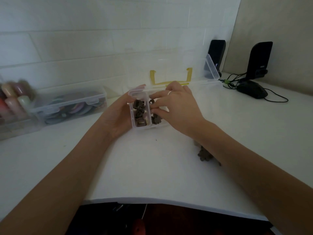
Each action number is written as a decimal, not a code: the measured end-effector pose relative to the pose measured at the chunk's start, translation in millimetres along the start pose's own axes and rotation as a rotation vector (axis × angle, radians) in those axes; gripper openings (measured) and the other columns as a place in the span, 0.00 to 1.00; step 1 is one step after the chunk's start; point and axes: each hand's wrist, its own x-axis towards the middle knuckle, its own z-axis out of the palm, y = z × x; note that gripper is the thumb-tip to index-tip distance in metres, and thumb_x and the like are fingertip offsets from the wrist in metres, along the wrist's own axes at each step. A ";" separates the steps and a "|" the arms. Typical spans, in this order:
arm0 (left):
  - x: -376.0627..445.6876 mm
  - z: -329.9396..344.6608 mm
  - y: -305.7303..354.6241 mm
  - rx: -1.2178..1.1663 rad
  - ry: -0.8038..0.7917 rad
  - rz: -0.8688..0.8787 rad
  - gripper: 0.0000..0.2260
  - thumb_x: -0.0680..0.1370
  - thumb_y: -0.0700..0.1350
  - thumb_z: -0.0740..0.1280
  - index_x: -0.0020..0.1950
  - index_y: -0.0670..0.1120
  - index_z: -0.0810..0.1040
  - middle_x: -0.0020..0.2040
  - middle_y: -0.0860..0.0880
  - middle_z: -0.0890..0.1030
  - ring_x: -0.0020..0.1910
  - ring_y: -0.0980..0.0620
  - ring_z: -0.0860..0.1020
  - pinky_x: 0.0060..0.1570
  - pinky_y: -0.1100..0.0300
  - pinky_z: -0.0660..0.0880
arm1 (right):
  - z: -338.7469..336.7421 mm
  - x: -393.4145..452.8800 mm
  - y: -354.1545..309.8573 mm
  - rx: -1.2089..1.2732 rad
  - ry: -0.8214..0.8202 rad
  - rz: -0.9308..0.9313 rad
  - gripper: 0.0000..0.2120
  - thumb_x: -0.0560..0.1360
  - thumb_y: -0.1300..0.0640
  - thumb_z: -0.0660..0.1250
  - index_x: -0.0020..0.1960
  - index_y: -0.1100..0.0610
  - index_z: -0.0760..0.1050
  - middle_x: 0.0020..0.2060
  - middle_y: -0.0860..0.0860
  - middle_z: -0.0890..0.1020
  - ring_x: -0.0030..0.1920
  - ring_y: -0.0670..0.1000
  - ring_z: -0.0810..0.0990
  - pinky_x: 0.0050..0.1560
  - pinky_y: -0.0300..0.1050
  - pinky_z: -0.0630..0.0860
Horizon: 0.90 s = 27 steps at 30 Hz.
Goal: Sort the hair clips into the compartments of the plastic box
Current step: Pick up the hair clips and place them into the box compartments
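Observation:
A small clear plastic box (139, 128) with compartments sits mid-table, its lid (171, 73) open against the wall with a yellow handle. The left compartment holds several dark brown hair clips (139, 112). More brown clips (155, 119) lie in the second compartment. My left hand (116, 114) holds the box's left wall, thumb at its far corner. My right hand (176, 106) reaches into the second compartment, fingertips curled on a small dark clip; the grip is partly hidden. A few loose brown clips (204, 155) lie on the table, half under my right forearm.
A closed clear box of coloured hair ties (71, 106) stands at the left. Blurred pastel bottles (15, 97) sit at the far left. Two black speakers (259, 60) and a black mouse (252, 90) with cables are at the back right. The table's front edge (169, 200) is near.

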 end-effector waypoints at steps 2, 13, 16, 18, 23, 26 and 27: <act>0.6 -0.5 0.4 0.021 0.022 -0.004 0.23 0.59 0.48 0.78 0.54 0.50 0.83 0.55 0.43 0.78 0.50 0.46 0.75 0.56 0.49 0.67 | 0.7 -2.7 2.3 -0.014 -0.015 -0.045 0.11 0.71 0.50 0.64 0.47 0.50 0.84 0.51 0.46 0.83 0.51 0.57 0.74 0.46 0.47 0.62; 3.8 -12.8 1.5 0.013 0.208 0.042 0.26 0.57 0.44 0.78 0.55 0.50 0.83 0.62 0.42 0.73 0.60 0.41 0.68 0.70 0.39 0.57 | -59.4 -4.4 23.7 0.435 -0.240 0.203 0.07 0.74 0.58 0.67 0.46 0.51 0.83 0.24 0.45 0.80 0.22 0.41 0.71 0.27 0.28 0.68; 4.6 -12.3 1.4 0.000 0.235 0.040 0.20 0.61 0.44 0.70 0.53 0.51 0.84 0.62 0.42 0.73 0.60 0.42 0.70 0.71 0.39 0.57 | -74.6 -8.1 35.6 0.383 -0.674 0.275 0.08 0.75 0.59 0.66 0.43 0.50 0.83 0.21 0.50 0.78 0.19 0.45 0.70 0.24 0.33 0.69; 5.8 -13.3 1.1 0.012 0.234 0.050 0.21 0.60 0.44 0.72 0.53 0.51 0.84 0.61 0.43 0.75 0.61 0.42 0.71 0.70 0.39 0.60 | -75.4 -8.9 41.5 0.295 -0.727 0.315 0.07 0.74 0.57 0.67 0.41 0.48 0.83 0.19 0.48 0.75 0.19 0.46 0.70 0.27 0.40 0.73; 7.9 -16.4 0.0 0.018 0.252 0.051 0.25 0.61 0.44 0.72 0.58 0.49 0.80 0.57 0.43 0.77 0.56 0.42 0.73 0.66 0.43 0.67 | -77.8 -9.2 52.2 0.034 -0.654 0.363 0.06 0.69 0.44 0.70 0.39 0.45 0.82 0.18 0.42 0.76 0.17 0.40 0.70 0.36 0.43 0.76; 7.7 -17.2 1.2 0.005 0.300 0.036 0.24 0.61 0.45 0.71 0.57 0.48 0.79 0.47 0.46 0.78 0.45 0.47 0.75 0.53 0.51 0.73 | -78.4 -9.0 56.1 -0.095 -0.643 0.396 0.08 0.67 0.40 0.71 0.39 0.43 0.83 0.21 0.45 0.79 0.16 0.40 0.70 0.34 0.40 0.74; 7.5 -17.0 1.3 -0.001 0.299 0.035 0.24 0.61 0.45 0.71 0.57 0.48 0.79 0.45 0.46 0.79 0.43 0.48 0.76 0.51 0.52 0.74 | -77.6 -9.1 55.6 -0.131 -0.661 0.417 0.09 0.67 0.39 0.71 0.39 0.44 0.83 0.22 0.44 0.79 0.17 0.40 0.71 0.34 0.40 0.74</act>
